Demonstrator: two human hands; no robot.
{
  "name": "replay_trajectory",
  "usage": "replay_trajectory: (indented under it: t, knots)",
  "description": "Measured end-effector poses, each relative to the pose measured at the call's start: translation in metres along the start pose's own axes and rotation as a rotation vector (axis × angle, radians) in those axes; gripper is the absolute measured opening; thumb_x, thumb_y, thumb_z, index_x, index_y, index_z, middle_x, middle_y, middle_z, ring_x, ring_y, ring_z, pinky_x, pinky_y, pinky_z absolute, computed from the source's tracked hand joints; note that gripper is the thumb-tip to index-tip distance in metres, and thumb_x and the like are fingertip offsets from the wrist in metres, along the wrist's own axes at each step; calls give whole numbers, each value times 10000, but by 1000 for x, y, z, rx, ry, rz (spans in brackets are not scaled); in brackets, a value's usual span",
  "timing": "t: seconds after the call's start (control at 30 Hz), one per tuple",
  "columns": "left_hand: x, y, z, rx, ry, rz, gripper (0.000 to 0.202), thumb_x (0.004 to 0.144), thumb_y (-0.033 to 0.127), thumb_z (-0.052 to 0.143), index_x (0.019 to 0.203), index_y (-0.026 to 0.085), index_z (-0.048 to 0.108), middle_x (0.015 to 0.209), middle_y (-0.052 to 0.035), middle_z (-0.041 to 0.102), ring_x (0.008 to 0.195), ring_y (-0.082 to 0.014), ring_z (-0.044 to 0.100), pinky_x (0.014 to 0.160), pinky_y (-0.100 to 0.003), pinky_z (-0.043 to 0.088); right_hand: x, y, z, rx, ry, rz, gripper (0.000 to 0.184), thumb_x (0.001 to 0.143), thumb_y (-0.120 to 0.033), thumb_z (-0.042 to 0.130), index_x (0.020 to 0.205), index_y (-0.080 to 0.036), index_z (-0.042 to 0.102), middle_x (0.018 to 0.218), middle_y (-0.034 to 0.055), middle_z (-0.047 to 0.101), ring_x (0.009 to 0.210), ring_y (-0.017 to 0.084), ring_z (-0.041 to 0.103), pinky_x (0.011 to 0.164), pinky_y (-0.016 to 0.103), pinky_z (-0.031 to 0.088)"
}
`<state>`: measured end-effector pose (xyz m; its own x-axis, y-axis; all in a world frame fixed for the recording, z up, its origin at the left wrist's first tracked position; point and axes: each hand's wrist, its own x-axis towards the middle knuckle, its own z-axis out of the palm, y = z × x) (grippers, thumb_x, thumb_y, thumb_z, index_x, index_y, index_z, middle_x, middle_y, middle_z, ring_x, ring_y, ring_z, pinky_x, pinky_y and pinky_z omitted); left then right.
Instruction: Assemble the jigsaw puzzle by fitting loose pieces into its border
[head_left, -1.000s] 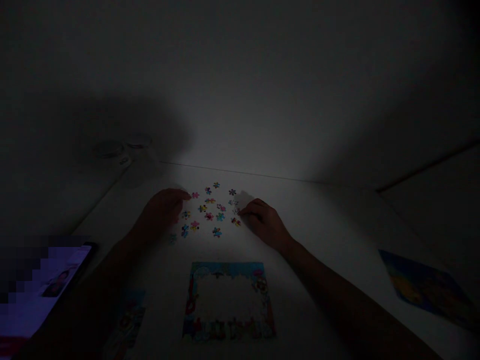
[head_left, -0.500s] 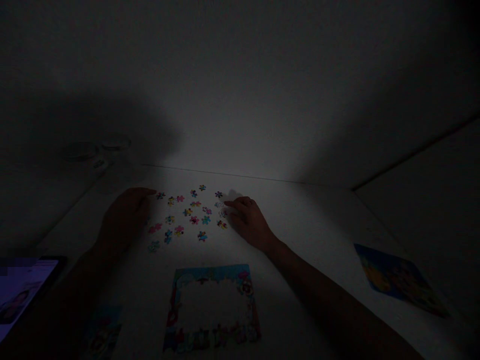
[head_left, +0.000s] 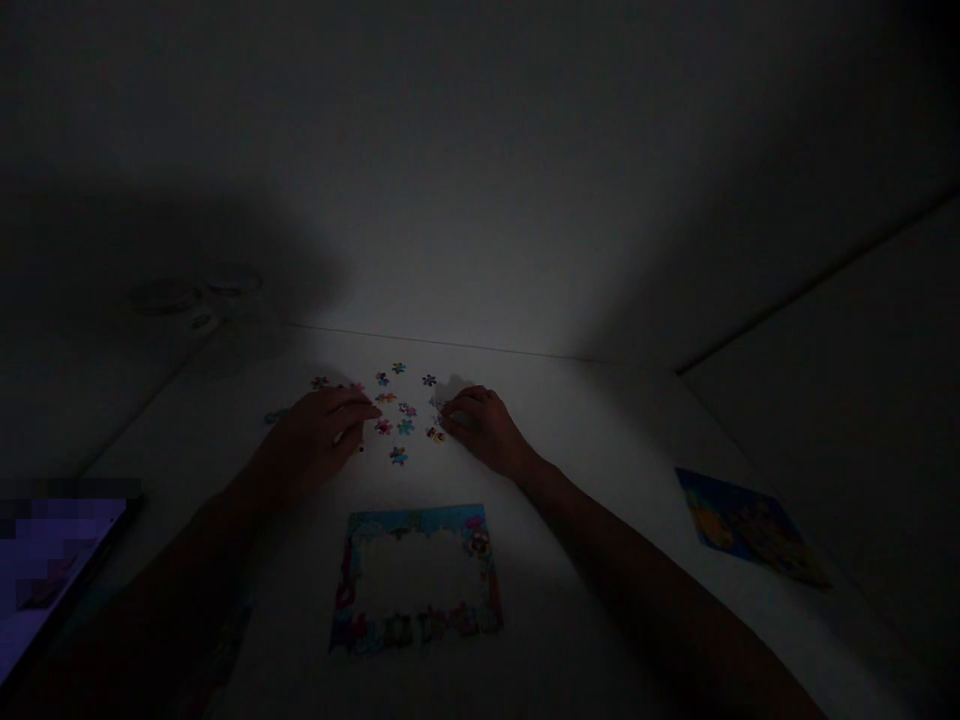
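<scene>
The scene is very dark. Several small coloured puzzle pieces [head_left: 397, 400] lie scattered on a white table [head_left: 592, 440]. My left hand [head_left: 322, 440] lies palm down over the left part of the pieces, fingers stretched toward the middle. My right hand [head_left: 480, 425] rests at the right edge of the pieces with fingers curled onto the table; whether it holds a piece is hidden. In front of both hands lies a puzzle frame [head_left: 416, 578] with a coloured border and a blank white centre.
A lit phone screen [head_left: 45, 570] lies at the near left. A coloured picture sheet [head_left: 746, 525] lies at the right. Round, clear containers [head_left: 199, 295] stand dimly at the far left by the wall. Another printed sheet [head_left: 217, 650] is faint at the near left.
My left hand has moved right, onto the scattered pieces, covering some. My right hand has curled and shifted slightly left. The view has shifted a little.
</scene>
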<state>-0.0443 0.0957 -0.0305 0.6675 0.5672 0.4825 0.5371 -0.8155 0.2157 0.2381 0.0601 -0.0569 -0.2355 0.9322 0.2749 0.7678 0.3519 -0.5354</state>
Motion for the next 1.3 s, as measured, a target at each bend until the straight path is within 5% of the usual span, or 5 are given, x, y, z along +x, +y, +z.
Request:
replay_trajectory:
  t: [0.33,0.57,0.8,1.07,1.3]
  knots:
    - [6,33,1,-53,-96,136,333,932,280,377,999,201,694,982,-76,688,938,-222,613,856,-388,469,-61,-6,-50,184,-153,40,71,880,-218,570,869,-206,639,956,53,640,978,195,584,898,377,463]
    - [3,47,8,-139,-192,114,293,954,283,408,1040,200,676,1039,-64,657,986,-188,590,896,-351,471,-72,-29,-34,-88,-11,298,182,862,-347,633,943,-184,626,961,88,604,897,202,579,815,361,476]
    - [4,55,7,-161,-264,141,302,961,267,386,1020,204,675,1015,-52,658,950,-167,590,872,-334,483,-73,-25,-42,85,-105,225,43,859,-169,577,847,-187,614,895,37,590,807,147,574,737,283,467]
    - [-1,43,15,-132,-172,122,311,971,276,375,1027,186,667,1009,-67,652,926,-183,610,819,-343,503,-73,-25,-33,45,5,214,175,874,-323,625,981,-184,633,973,78,610,899,193,569,816,350,472]
    - [1,46,16,-110,-156,136,316,973,281,370,1015,190,670,982,-55,653,893,-169,613,785,-307,489,-66,-22,-26,154,-104,-45,240,920,-126,516,1027,-226,705,951,56,616,891,164,575,813,327,462]
